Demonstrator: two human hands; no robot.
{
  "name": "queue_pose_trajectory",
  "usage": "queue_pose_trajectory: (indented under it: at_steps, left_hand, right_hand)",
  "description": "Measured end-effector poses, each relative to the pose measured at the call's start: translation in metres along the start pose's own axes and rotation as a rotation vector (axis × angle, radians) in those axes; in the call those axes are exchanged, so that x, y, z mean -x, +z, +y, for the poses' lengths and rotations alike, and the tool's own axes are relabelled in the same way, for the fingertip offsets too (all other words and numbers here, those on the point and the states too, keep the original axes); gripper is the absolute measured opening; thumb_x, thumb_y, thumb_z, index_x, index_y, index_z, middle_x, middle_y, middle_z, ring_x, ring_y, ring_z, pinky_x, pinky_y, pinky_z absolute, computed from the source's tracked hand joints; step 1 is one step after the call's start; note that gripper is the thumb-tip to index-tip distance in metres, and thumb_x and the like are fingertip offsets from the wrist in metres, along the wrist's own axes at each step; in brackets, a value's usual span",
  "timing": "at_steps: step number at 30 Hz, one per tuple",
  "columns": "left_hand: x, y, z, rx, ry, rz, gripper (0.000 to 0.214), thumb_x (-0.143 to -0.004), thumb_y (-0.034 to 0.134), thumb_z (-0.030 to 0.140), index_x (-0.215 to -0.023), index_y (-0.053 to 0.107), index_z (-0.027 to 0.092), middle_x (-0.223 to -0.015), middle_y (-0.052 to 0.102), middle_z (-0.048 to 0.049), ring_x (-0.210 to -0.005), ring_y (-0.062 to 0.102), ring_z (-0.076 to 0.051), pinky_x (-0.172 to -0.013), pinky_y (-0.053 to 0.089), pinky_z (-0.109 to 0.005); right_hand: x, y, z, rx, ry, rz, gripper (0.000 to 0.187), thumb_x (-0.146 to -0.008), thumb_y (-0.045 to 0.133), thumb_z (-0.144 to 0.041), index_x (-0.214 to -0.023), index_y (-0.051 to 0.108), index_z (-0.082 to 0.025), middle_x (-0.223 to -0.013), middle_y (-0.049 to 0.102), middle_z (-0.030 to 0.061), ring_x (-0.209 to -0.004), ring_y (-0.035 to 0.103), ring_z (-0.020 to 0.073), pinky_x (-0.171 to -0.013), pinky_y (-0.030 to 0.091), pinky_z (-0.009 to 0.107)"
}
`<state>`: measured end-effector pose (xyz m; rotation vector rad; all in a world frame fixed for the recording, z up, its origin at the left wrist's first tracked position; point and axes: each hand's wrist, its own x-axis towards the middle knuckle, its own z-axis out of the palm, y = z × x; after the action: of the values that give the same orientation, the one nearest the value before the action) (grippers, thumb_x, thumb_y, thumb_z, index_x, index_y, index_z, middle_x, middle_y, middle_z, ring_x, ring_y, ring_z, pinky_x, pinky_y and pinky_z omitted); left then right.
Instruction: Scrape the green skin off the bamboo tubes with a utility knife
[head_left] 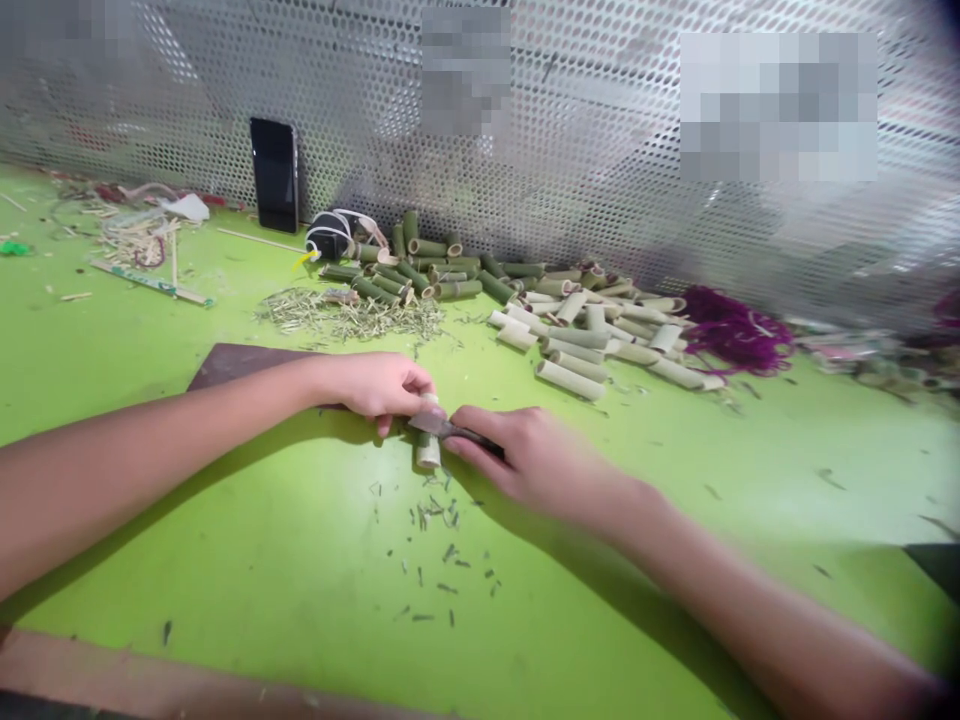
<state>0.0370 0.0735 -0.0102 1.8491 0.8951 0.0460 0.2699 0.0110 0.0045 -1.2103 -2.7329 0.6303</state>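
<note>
1. Midway along the bright green table [262,560], a short, partly peeled green bamboo tube [428,456] points its pale cut end toward the person, long axis running away.
2. Left hand [386,388]: grip clamped on the tube's far end.
3. Right hand [536,455]: grip clamped around a dark-handled metal knife [425,423], blade pointing left across the tube.
4. Farther left, a slim green-and-white strip [154,284] has markings too small to read.

Left hand [394,388] grips bamboo piece [428,456]; right hand [517,448] holds knife [474,436], blade [429,423] apparently touching bamboo; shavings [450,552] nearby.
</note>
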Motion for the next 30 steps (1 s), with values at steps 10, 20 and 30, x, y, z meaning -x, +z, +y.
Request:
queue_pose_trajectory:
  at_steps: [10, 20, 30]
  left_hand:
    - [0.002, -0.003, 0.002, 0.019, -0.013, -0.022, 0.034, -0.088, 0.071, 0.054, -0.088, 0.062, 0.021, -0.077, 0.061, 0.0038, -0.051, 0.062, -0.011, -0.054, 0.046, -0.025]
    - [-0.004, 0.002, 0.001, -0.025, -0.016, 0.014, 0.040, -0.091, 0.065, 0.060, -0.083, 0.060, 0.022, -0.069, 0.060, 0.0058, -0.046, 0.060, -0.010, -0.055, 0.045, -0.024]
    - [0.000, 0.005, 0.007, 0.014, -0.064, 0.049, 0.042, -0.088, 0.069, 0.062, -0.080, 0.062, 0.021, -0.066, 0.062, 0.0053, -0.047, 0.061, -0.011, -0.056, 0.044, -0.025]
  right_hand:
    - [0.014, -0.015, 0.018, -0.252, -0.012, -0.256, 0.048, -0.105, 0.042, -0.057, -0.090, 0.069, -0.021, -0.061, 0.059, -0.0029, -0.048, 0.048, 0.0114, -0.047, 0.034, 0.026]
    - [0.002, 0.006, 0.003, 0.183, -0.061, 0.098, 0.032, -0.107, 0.043, -0.035, -0.102, 0.071, -0.021, -0.070, 0.073, 0.0002, -0.049, 0.058, 0.0128, -0.051, 0.039, 0.027]
    - [0.004, 0.004, -0.005, 0.128, 0.001, 0.047, 0.034, -0.108, 0.039, -0.036, -0.100, 0.069, -0.020, -0.071, 0.072, 0.0019, -0.049, 0.056, 0.0136, -0.051, 0.037, 0.028]
